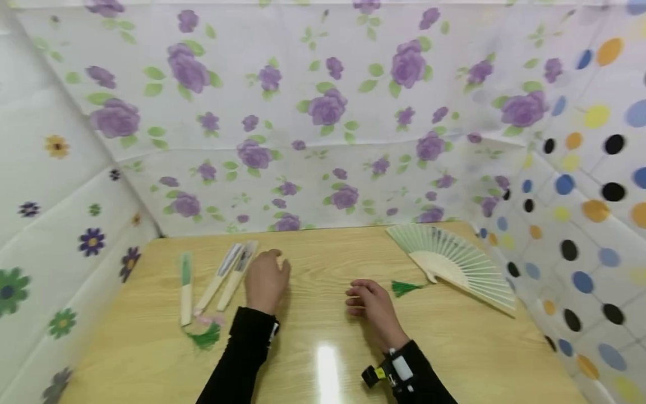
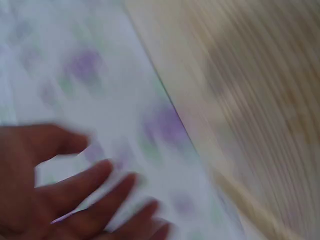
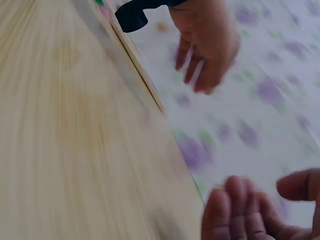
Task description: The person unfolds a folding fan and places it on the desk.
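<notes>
My left hand (image 1: 266, 280) hovers over the table just right of two folded fans, a grey-patterned fan (image 1: 219, 279) and a darker-patterned fan (image 1: 238, 276). Its fingers are loosely bent with nothing between them, and they look spread in the left wrist view. Farther left lies a folded green fan (image 1: 186, 289). Near the middle of the table is my right hand (image 1: 374, 307), also holding nothing, its fingers relaxed. To its right a green fan (image 1: 451, 261) lies spread wide, with a green tassel (image 1: 406, 288) at its pivot end pointing toward that hand.
Below the folded fans lie a green tassel (image 1: 206, 336) and a pink tassel (image 1: 209, 320). The wooden table (image 1: 313, 269) meets a purple-flowered back cloth (image 1: 323, 168). A dotted cloth (image 1: 580, 224) borders the right side, and a flowered white cloth (image 1: 60, 252) borders the left.
</notes>
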`<state>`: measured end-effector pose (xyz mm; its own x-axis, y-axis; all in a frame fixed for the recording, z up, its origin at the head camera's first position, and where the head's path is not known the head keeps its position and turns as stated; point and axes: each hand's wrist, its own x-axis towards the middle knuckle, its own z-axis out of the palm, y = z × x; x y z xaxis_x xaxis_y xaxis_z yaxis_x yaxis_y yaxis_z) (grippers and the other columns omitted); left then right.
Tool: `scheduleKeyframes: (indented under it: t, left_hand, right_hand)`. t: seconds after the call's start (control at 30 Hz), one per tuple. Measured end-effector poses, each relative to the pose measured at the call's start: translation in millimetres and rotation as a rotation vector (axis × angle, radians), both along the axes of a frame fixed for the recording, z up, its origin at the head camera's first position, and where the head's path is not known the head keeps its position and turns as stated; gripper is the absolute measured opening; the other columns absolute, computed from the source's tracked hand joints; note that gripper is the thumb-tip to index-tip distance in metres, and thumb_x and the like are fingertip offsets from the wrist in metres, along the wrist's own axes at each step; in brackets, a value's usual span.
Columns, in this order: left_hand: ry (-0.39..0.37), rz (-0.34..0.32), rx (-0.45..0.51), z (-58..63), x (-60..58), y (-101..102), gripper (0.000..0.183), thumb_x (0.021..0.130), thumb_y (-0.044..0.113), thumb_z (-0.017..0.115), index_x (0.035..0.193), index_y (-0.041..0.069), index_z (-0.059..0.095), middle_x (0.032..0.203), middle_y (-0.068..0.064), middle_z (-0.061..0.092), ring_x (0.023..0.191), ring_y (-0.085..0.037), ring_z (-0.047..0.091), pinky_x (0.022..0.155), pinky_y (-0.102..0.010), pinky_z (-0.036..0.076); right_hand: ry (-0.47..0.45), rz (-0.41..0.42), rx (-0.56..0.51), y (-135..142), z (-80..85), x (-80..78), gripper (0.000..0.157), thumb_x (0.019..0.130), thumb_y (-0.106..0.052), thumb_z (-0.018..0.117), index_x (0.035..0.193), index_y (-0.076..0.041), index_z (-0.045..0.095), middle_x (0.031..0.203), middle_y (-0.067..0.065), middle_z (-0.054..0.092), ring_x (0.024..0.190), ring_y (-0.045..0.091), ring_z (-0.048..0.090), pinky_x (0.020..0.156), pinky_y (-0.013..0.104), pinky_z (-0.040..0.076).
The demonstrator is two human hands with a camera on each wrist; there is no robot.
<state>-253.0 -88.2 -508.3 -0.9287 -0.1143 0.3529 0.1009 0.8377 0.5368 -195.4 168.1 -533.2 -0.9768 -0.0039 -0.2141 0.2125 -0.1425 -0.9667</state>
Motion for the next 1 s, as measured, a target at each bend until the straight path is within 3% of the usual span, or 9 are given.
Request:
scheduleKeyframes:
  t: [0.2, 0.27, 0.33, 0.47, 0.6, 0.67, 0.77, 0.9, 1.0]
  left_hand:
    - [-0.297, 0.02, -0.177, -30.0, -5.1, -52.6, 0.053, 0.108, 0.025, 0.076, 0.139, -0.017, 0.069, 0.161, -0.043, 0.054, 0.153, -0.072, 0.045, 0.112, -0.084, 0.055]
    - [-0.301, 0.007, -0.203, -38.5, -3.2, -57.0, 0.047, 0.106, 0.024, 0.078, 0.13, -0.017, 0.074, 0.162, -0.044, 0.054, 0.152, -0.072, 0.045, 0.111, -0.085, 0.055]
    - [-0.291, 0.005, -0.219, -29.4, 9.8, -55.7, 0.038, 0.104, 0.018, 0.081, 0.121, -0.016, 0.078, 0.162, -0.044, 0.054, 0.153, -0.071, 0.047, 0.114, -0.083, 0.055]
    - [-0.165, 0.027, -0.305, -21.5, 34.8, -54.2, 0.021, 0.096, 0.008, 0.089, 0.102, -0.009, 0.08, 0.133, -0.039, 0.072, 0.122, -0.06, 0.071, 0.092, -0.069, 0.07]
    - [-0.04, 0.017, -0.348, -49.0, 40.3, -62.1, 0.018, 0.093, 0.005, 0.089, 0.087, -0.002, 0.074, 0.085, -0.022, 0.068, 0.074, -0.041, 0.068, 0.057, -0.053, 0.064]
    - [-0.064, 0.006, -0.312, -67.8, 37.9, -72.7, 0.023, 0.091, 0.007, 0.091, 0.085, 0.0, 0.069, 0.072, -0.014, 0.061, 0.061, -0.033, 0.063, 0.05, -0.048, 0.058]
    - [-0.225, -0.031, -0.2, -82.2, 40.9, -88.6, 0.035, 0.091, 0.017, 0.095, 0.081, 0.007, 0.064, 0.066, -0.004, 0.055, 0.056, -0.022, 0.059, 0.046, -0.035, 0.051]
    - [-0.384, -0.129, -0.076, -72.1, 49.7, -91.3, 0.042, 0.096, 0.023, 0.092, 0.073, 0.014, 0.058, 0.064, 0.003, 0.047, 0.057, -0.014, 0.045, 0.05, -0.026, 0.037]
    - [-0.379, -0.197, 0.025, -37.9, 62.5, -77.1, 0.046, 0.104, 0.02, 0.084, 0.072, 0.014, 0.052, 0.065, 0.003, 0.038, 0.058, -0.015, 0.036, 0.057, -0.028, 0.029]
  right_hand:
    - [0.006, 0.144, 0.052, -46.5, -7.1, -22.8, 0.042, 0.118, -0.016, 0.059, 0.154, 0.006, 0.06, 0.147, 0.03, 0.07, 0.109, 0.016, 0.078, 0.088, 0.025, 0.07]
    - [-0.007, 0.136, 0.056, -57.5, -9.6, -27.3, 0.041, 0.117, -0.015, 0.059, 0.152, 0.007, 0.062, 0.146, 0.029, 0.07, 0.108, 0.015, 0.077, 0.088, 0.024, 0.069]
    - [-0.015, 0.128, 0.057, -65.7, -12.0, -30.4, 0.039, 0.117, -0.014, 0.06, 0.15, 0.007, 0.063, 0.144, 0.028, 0.071, 0.106, 0.014, 0.077, 0.088, 0.023, 0.07]
    - [-0.022, 0.121, 0.006, -76.9, -15.0, -35.0, 0.036, 0.116, -0.012, 0.061, 0.146, 0.007, 0.064, 0.137, 0.024, 0.075, 0.101, 0.011, 0.078, 0.086, 0.022, 0.07]
    - [-0.006, 0.129, -0.084, -87.2, -18.7, -35.9, 0.032, 0.115, -0.008, 0.058, 0.142, 0.009, 0.064, 0.128, 0.018, 0.079, 0.099, 0.01, 0.079, 0.086, 0.024, 0.072]
    - [-0.001, 0.152, -0.113, -92.8, -23.0, -32.8, 0.031, 0.117, -0.007, 0.055, 0.142, 0.01, 0.062, 0.124, 0.016, 0.079, 0.1, 0.011, 0.079, 0.089, 0.025, 0.073]
    - [-0.011, 0.175, -0.143, -100.9, -31.5, -25.8, 0.031, 0.118, -0.005, 0.053, 0.144, 0.011, 0.061, 0.123, 0.011, 0.079, 0.102, 0.011, 0.079, 0.091, 0.025, 0.072]
    - [-0.014, 0.16, -0.167, -103.4, -36.1, -21.6, 0.032, 0.117, -0.006, 0.056, 0.144, 0.011, 0.061, 0.124, 0.012, 0.078, 0.102, 0.011, 0.078, 0.089, 0.024, 0.072]
    - [-0.002, 0.134, -0.124, -101.1, -29.1, -23.0, 0.036, 0.115, -0.008, 0.061, 0.146, 0.011, 0.062, 0.132, 0.018, 0.076, 0.105, 0.013, 0.076, 0.091, 0.023, 0.07]
